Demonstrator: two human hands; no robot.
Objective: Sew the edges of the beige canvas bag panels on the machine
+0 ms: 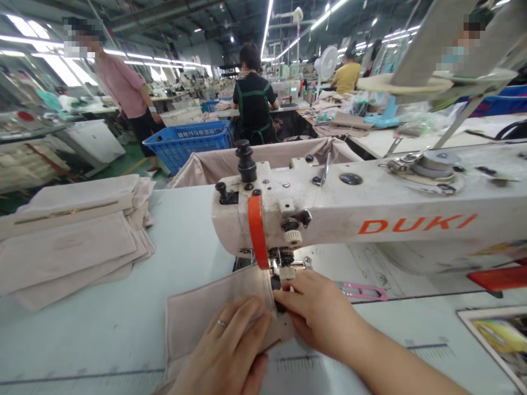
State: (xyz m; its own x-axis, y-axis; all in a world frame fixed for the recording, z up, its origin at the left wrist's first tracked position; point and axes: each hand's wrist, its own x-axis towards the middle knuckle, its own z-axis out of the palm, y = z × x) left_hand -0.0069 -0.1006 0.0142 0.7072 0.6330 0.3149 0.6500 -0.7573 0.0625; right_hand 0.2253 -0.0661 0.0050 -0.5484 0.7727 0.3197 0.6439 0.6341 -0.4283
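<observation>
A beige fabric piece [197,315] lies on the pale table [102,334] under the needle area of a white DUKI sewing machine [370,219]. My left hand [230,351] rests flat on the fabric, fingers stretched toward the presser foot [284,272], a ring on one finger. My right hand [317,312] pinches the fabric's right edge just below the presser foot, fingers pressed together.
A stack of beige fabric pieces [69,247] lies at the left. A pink thread snipper [362,291] sits right of the needle. A cloth bin [267,156] and a blue crate [189,142] stand behind. Several people work at farther tables.
</observation>
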